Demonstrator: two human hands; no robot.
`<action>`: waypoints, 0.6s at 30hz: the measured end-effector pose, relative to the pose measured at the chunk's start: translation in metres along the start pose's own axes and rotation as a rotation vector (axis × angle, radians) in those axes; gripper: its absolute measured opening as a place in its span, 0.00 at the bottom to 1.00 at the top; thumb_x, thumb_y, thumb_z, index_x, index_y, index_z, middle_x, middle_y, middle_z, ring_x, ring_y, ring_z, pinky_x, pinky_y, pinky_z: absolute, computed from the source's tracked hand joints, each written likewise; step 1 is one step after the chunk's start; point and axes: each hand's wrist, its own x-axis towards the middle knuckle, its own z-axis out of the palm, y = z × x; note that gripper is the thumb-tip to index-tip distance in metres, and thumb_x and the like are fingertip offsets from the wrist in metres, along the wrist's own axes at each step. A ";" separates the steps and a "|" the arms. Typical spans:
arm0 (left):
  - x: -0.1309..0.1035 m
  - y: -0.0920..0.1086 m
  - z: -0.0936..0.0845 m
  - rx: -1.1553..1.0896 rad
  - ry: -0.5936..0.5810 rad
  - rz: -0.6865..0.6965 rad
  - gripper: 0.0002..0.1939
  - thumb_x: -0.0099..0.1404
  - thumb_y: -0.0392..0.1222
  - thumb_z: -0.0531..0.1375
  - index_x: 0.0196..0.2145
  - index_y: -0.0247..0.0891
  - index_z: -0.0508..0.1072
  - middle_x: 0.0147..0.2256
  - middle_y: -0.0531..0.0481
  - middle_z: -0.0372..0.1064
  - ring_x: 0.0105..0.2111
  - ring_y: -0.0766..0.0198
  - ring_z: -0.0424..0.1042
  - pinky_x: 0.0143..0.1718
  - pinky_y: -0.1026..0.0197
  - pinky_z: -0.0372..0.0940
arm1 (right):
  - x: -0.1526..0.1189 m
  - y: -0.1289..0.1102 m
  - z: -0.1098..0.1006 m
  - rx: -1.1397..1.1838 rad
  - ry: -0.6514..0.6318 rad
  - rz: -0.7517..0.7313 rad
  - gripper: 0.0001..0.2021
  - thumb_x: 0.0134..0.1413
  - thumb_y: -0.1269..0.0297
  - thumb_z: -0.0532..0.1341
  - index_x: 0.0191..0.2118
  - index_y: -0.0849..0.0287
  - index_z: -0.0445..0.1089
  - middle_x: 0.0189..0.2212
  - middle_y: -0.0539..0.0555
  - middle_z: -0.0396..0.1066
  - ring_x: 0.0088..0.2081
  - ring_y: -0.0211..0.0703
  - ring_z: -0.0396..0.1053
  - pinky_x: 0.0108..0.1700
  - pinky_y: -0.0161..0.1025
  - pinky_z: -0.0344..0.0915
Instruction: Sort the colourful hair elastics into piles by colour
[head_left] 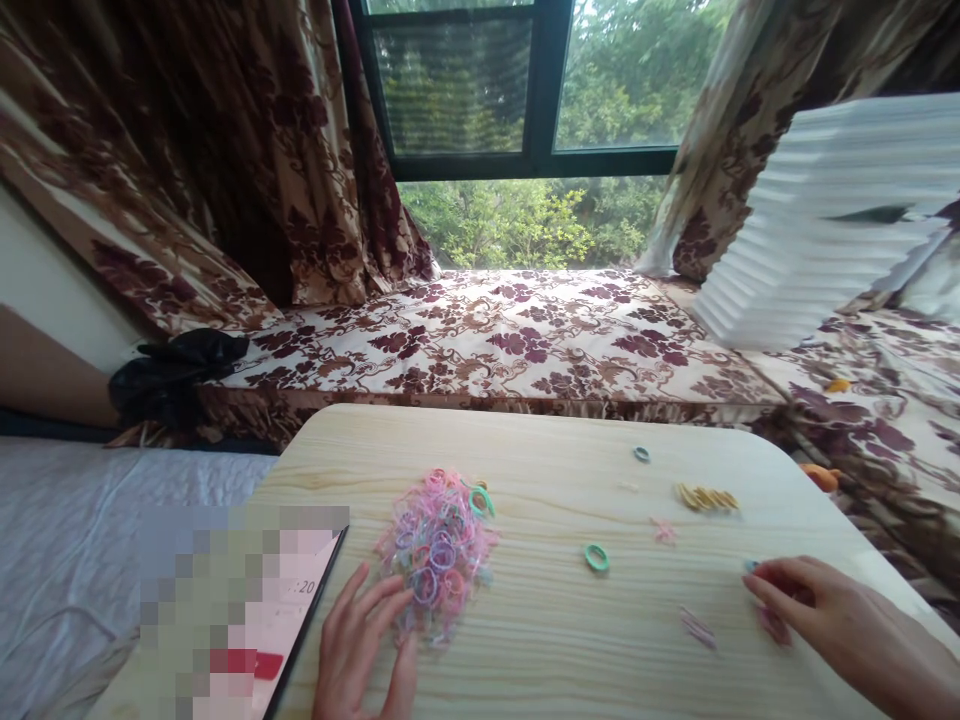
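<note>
Your left hand (pixel 367 650) rests with fingers spread on the near edge of the pile of small pastel hair bands (pixel 439 550) on the worktop (pixel 540 640). Your right hand (pixel 832 615), fingers pinching a pink band (pixel 772 622), seems mid-sorting; next calls for picking another

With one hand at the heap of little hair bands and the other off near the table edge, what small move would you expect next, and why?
Probably the left hand picks one band out of the pile of small hair bands. Its fingers already touch the pile's near edge, while sorted clusters such as the yellow bands lie apart, and the right hand rests by pink bands.
</note>
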 end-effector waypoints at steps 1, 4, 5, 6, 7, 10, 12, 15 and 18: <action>0.000 0.000 0.000 0.003 0.002 0.004 0.18 0.65 0.34 0.59 0.52 0.43 0.71 0.50 0.48 0.72 0.61 0.54 0.62 0.57 0.53 0.62 | 0.001 -0.004 0.001 -0.031 -0.092 0.029 0.20 0.45 0.47 0.54 0.10 0.49 0.64 0.19 0.53 0.73 0.24 0.46 0.73 0.31 0.43 0.67; 0.002 0.004 0.001 -0.015 0.024 -0.005 0.17 0.65 0.33 0.59 0.51 0.43 0.71 0.49 0.49 0.72 0.60 0.55 0.62 0.58 0.54 0.61 | 0.005 -0.004 0.001 -0.055 -0.281 0.121 0.19 0.45 0.46 0.51 0.13 0.49 0.64 0.22 0.53 0.74 0.29 0.51 0.74 0.37 0.46 0.66; 0.003 0.007 0.002 -0.031 0.038 -0.027 0.17 0.65 0.33 0.58 0.51 0.43 0.71 0.49 0.49 0.73 0.60 0.55 0.63 0.58 0.54 0.61 | 0.007 -0.002 -0.001 -0.050 -0.257 0.152 0.17 0.43 0.46 0.52 0.15 0.49 0.66 0.23 0.53 0.75 0.30 0.52 0.74 0.37 0.46 0.66; 0.004 0.010 0.002 -0.049 0.054 -0.054 0.16 0.66 0.33 0.58 0.50 0.44 0.72 0.48 0.49 0.73 0.60 0.55 0.63 0.59 0.54 0.60 | 0.009 0.000 -0.003 -0.038 -0.220 0.176 0.16 0.41 0.45 0.52 0.18 0.48 0.69 0.24 0.53 0.76 0.31 0.52 0.74 0.36 0.46 0.65; 0.004 0.013 0.003 -0.066 0.069 -0.085 0.15 0.66 0.33 0.57 0.50 0.44 0.72 0.48 0.49 0.73 0.60 0.55 0.64 0.59 0.53 0.60 | 0.011 0.002 -0.005 -0.025 -0.178 0.196 0.16 0.40 0.45 0.52 0.20 0.47 0.71 0.25 0.54 0.76 0.31 0.53 0.74 0.36 0.46 0.65; 0.006 0.018 0.004 -0.094 0.094 -0.140 0.14 0.66 0.34 0.57 0.48 0.44 0.73 0.47 0.49 0.73 0.59 0.54 0.64 0.60 0.51 0.60 | 0.016 0.005 -0.010 -0.008 -0.136 0.221 0.16 0.37 0.46 0.53 0.23 0.47 0.73 0.27 0.56 0.78 0.33 0.56 0.75 0.37 0.47 0.65; 0.005 0.016 0.003 -0.083 0.085 -0.128 0.14 0.66 0.34 0.57 0.48 0.44 0.73 0.48 0.49 0.73 0.59 0.54 0.64 0.59 0.52 0.60 | 0.017 0.008 -0.010 -0.020 -0.200 0.220 0.14 0.37 0.48 0.54 0.21 0.47 0.73 0.29 0.57 0.78 0.35 0.56 0.75 0.39 0.47 0.65; 0.003 0.009 0.000 -0.038 0.030 -0.052 0.16 0.65 0.33 0.58 0.50 0.43 0.72 0.48 0.50 0.73 0.60 0.55 0.63 0.59 0.55 0.59 | 0.020 0.014 -0.007 -0.058 -0.305 0.206 0.12 0.41 0.50 0.55 0.19 0.46 0.72 0.28 0.56 0.78 0.34 0.54 0.74 0.38 0.46 0.64; 0.002 0.006 0.001 -0.034 0.022 -0.046 0.17 0.65 0.32 0.58 0.50 0.43 0.72 0.49 0.50 0.72 0.61 0.56 0.62 0.60 0.57 0.58 | 0.026 0.008 -0.008 -0.079 -0.324 0.156 0.13 0.47 0.52 0.56 0.19 0.46 0.71 0.26 0.55 0.77 0.32 0.52 0.74 0.36 0.44 0.63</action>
